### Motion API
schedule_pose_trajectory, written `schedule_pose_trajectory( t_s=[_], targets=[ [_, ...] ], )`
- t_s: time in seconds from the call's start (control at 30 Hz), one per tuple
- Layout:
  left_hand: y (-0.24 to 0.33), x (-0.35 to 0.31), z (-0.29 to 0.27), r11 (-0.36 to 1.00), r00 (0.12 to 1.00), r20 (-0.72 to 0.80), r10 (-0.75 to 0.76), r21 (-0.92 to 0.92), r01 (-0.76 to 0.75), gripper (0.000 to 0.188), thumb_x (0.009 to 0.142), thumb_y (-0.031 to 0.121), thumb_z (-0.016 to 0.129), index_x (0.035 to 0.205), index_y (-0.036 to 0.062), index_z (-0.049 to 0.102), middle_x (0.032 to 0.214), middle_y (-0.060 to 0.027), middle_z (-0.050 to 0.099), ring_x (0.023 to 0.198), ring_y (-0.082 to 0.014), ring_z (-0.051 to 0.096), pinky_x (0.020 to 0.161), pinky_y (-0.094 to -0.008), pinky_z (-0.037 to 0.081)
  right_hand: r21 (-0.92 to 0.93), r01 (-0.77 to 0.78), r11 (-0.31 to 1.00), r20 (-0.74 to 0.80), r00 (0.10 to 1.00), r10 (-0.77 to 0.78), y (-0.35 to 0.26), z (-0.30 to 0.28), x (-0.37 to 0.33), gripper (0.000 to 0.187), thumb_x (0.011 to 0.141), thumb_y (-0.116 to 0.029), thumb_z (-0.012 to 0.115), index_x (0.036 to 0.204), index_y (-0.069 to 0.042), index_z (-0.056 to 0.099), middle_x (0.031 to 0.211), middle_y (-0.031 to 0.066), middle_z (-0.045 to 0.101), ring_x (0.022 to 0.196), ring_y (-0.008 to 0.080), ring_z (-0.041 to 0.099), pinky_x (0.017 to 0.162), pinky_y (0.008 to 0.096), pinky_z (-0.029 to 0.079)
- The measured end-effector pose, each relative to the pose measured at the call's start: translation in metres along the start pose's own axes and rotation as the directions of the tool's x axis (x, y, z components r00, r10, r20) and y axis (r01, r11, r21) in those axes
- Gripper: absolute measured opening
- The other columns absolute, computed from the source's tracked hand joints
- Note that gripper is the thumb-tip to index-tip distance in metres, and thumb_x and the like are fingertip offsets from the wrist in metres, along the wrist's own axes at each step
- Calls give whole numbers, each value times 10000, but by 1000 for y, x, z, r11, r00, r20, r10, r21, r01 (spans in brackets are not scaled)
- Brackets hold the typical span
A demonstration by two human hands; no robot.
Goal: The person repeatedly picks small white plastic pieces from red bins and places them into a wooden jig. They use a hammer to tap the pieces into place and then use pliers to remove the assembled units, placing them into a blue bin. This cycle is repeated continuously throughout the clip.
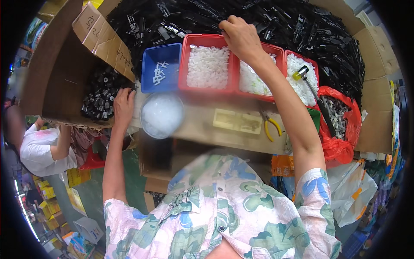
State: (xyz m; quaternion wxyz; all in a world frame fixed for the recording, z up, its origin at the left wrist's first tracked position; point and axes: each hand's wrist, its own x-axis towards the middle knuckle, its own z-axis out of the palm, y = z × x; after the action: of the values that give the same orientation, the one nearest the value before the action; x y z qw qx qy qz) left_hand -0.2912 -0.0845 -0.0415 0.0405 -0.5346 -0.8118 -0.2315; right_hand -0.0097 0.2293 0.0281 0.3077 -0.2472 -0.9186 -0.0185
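Right hand (pixel 240 38) at far edge of the red trays (pixel 207 41), fingers curled into the heap of black parts (pixel 276 21); what it grips, cannot tell. Left hand (pixel 124 103) rests loosely open on small black parts (pixel 100 97) in the cardboard box (pixel 60 82), left of the blue tray (pixel 160 69).

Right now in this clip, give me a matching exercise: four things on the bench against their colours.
Things:
1. bin holding a few white parts
2. pliers' handles
3. bag at the bench's right end
4. pile the right hand reaches into

Colours:
A. black
B. yellow
C. blue
D. red

Pairs: 1-C, 2-B, 3-D, 4-A
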Motion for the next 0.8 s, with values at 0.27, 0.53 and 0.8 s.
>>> schedule_pose_trajectory(
  t_s=[0.27, 0.53, 0.8],
  targets=[
    [-6, 7, 8, 998, 996, -72, -49, 22, 51, 234, 952, 142, 590, 1068, -37, 688, 989, -262, 689, 913, -430, 663, 797, -465, 519, -238, -1, 971, 28, 1000, 8, -18, 40, 44, 184, 841, -203, 730, 1000, -111, 712, 1033, 84, 640, 1037, 280, 622, 795, 461, 506],
    [-12, -4, 9, 992, 982, -139, -128, -40, 124, 263, 888, 193, 673, 1048, -13, 706, 937, -232, 679, 858, -414, 658, 764, -466, 521, 114, 66, 991, 19, 997, -68, -40, -37, -7, 70, 847, -157, 690, 871, -92, 679, 977, 75, 633, 990, 284, 627, 788, 456, 493],
    [-2, 3, 7, 994, 986, -130, -101, 20, 104, 303, 795, 208, 767, 1005, -7, 727, 851, -157, 678, 751, -295, 664, 687, -381, 521, 343, -110, 933, 365, 931, -24, -70, -106, -164, 124, 795, -57, 732, 893, -32, 660, 953, 95, 606, 924, 300, 606, 778, 419, 460]
  ],
)
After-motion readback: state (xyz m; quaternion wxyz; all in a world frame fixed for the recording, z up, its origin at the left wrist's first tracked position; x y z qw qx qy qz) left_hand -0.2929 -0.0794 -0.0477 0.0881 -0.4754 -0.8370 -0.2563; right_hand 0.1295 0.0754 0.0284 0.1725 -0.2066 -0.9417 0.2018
